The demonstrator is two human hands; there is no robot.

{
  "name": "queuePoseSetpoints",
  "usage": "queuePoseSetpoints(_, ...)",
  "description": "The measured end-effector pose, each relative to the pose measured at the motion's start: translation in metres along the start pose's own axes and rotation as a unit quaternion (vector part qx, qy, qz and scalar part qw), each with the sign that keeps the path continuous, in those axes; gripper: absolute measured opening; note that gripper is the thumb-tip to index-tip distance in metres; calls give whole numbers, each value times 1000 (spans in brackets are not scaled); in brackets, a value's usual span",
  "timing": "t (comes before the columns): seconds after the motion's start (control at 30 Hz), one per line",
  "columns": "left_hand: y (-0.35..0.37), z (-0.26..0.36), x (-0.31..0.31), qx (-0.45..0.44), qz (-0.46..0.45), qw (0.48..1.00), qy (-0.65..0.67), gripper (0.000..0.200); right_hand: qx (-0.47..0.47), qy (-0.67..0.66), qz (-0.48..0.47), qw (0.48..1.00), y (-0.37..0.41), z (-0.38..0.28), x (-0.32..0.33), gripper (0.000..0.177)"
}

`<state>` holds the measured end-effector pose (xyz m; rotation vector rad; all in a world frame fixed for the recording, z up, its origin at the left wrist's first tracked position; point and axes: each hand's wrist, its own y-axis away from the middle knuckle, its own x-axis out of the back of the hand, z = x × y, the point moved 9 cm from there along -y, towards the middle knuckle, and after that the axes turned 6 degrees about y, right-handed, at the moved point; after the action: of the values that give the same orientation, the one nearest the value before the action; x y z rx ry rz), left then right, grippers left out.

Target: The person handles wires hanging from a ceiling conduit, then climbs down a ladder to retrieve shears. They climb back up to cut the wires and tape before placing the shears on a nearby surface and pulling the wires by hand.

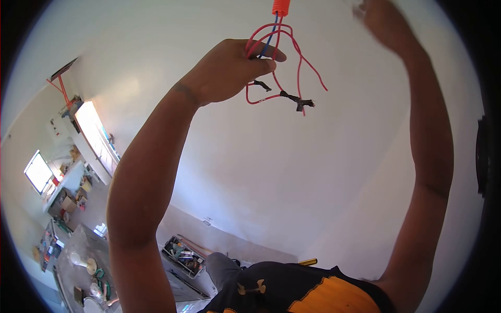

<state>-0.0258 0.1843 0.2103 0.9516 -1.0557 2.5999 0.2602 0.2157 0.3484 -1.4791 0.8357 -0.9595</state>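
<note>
Several red electrical wires (298, 49) and a blue wire (270, 37) come down from an orange corrugated conduit (281, 7) at the top of the view. My left hand (229, 70) is raised below the conduit, its thumb and fingers closed around some of these wires. Two lower ends carry black electrical tape (292, 97); other red ends hang loose to the right. My right hand (386, 23) is up at the top right, apart from the wires and smeared by motion. Something pale shows at its fingertips, too blurred to name.
A white wall (334, 172) fills the space ahead. Down on the floor is a crate of tools (183, 255). To its left, a covered table (78, 271) bears assorted items. A bright doorway (95, 133) and a window (38, 172) are farther left.
</note>
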Motion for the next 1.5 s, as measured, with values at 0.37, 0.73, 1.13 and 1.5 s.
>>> queuePoseSetpoints(0.37, -14, -11, -21, -14, -16, 999, 42, 35, 64, -333, -422, 841, 109, -107, -70, 21)
queuePoseSetpoints(0.73, -13, -13, -11, -11, 8, 986, 167, 59, 95, 73, -230, 966, 80, -120, 11, 18)
queuePoseSetpoints(1.13, -8, -12, 4, 49, 100, 994, -7, 46, 264, -77, -328, 904, 241, -166, 14, 20)
queuePoseSetpoints(1.5, -18, -11, -15, 59, 88, 993, -47, 52, -28, -457, -281, 844, 277, -147, -58, 18)
